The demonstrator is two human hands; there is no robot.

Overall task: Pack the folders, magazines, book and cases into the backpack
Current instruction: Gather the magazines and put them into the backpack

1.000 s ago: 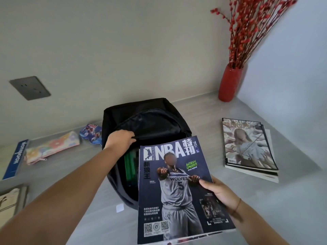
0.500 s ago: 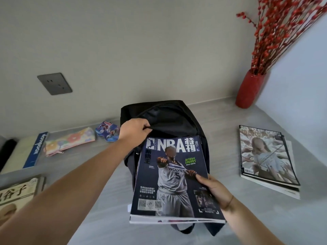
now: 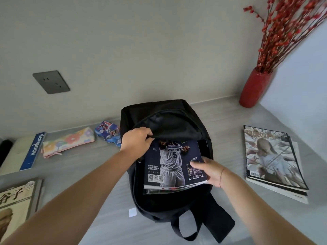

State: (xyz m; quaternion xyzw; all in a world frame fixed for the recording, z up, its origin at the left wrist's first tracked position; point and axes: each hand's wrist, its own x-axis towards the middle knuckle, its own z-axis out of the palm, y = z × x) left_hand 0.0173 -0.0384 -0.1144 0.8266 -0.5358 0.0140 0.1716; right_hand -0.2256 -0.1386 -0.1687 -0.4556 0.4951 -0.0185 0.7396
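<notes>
Now dark glossy basketball magazine (image 3: pixel 169 161), a second ago held clear of opening, sits half inside black fabric backpack (image 3: pixel 159 110) on grey surface (image 3: pixel 221 124); top edge hidden under flap. Left hand (image 3: pixel 137 139) grips flap, holds mouth wide. Right hand (image 3: pixel 208 169) pinches magazine's lower right corner. Magazine nearly packed; stack of magazines (image 3: pixel 272 161) and floral zip pencil case (image 3: pixel 69 141) not yet packed.

Black backpack (image 3: pixel 164 119), navy basketball magazine (image 3: pixel 174 165) — floral pastel case (image 3: pixel 68 141), red vase (image 3: pixel 254 87), blue notebook (image 3: pixel 33 150).
</notes>
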